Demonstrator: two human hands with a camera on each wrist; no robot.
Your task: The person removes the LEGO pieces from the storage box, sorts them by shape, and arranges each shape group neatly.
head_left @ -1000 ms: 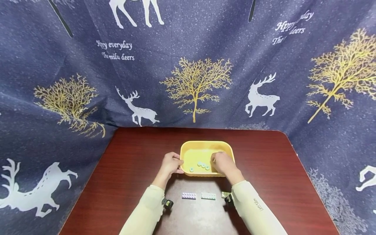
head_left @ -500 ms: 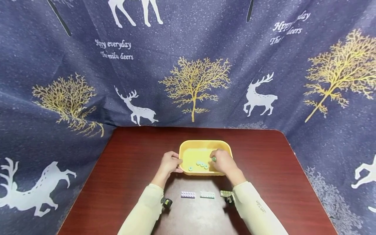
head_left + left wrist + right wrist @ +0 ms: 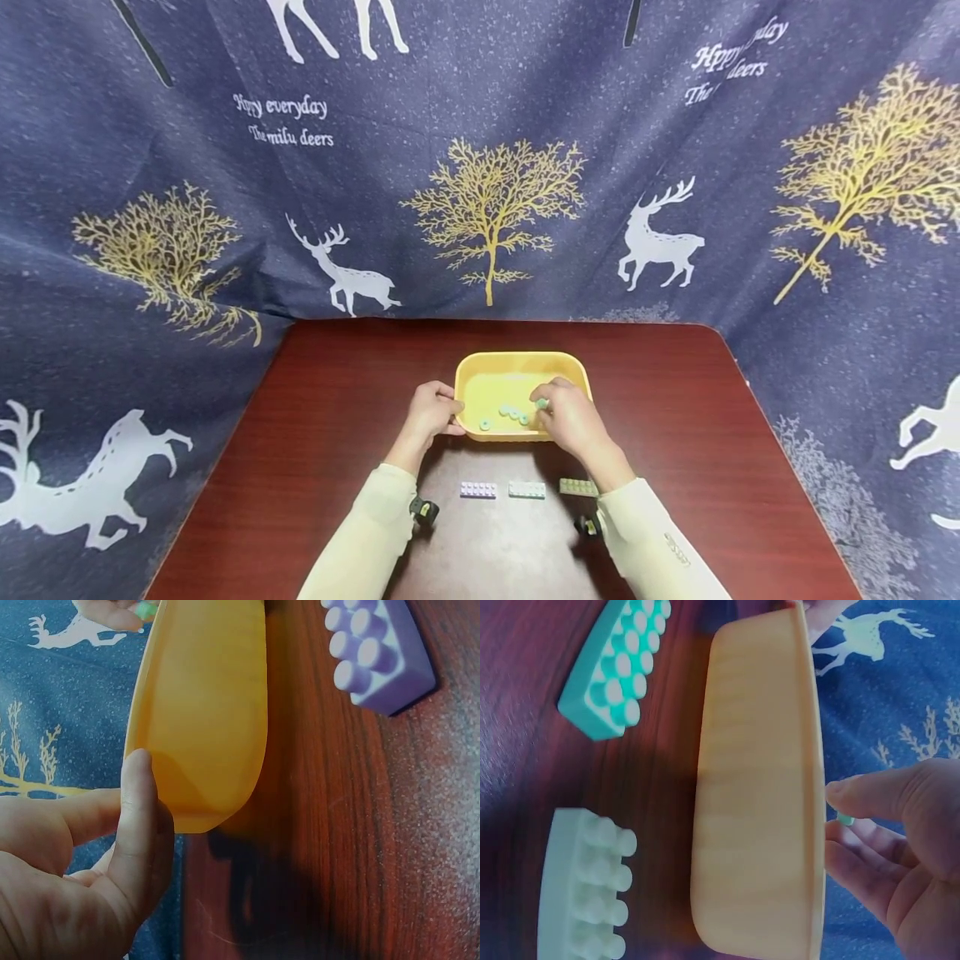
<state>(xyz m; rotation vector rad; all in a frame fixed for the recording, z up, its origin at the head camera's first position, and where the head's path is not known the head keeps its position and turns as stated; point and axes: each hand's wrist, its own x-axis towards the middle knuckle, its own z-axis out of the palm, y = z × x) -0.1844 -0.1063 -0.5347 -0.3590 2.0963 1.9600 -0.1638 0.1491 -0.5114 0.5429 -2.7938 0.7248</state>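
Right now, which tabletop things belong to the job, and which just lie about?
Apparently in use: yellow bin, held by left hand; green piece, pinched by right hand; round pieces in bin.

Seemingly lying about, untouched: purple block; teal block; pale green block.

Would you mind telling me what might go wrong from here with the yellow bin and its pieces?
The green piece in the right hand could slip and drop among the rings.
The left hand pinches the yellow bin at one end, so a tug might shift it.
The right sleeve lies close to the rightmost studded block and could nudge it.
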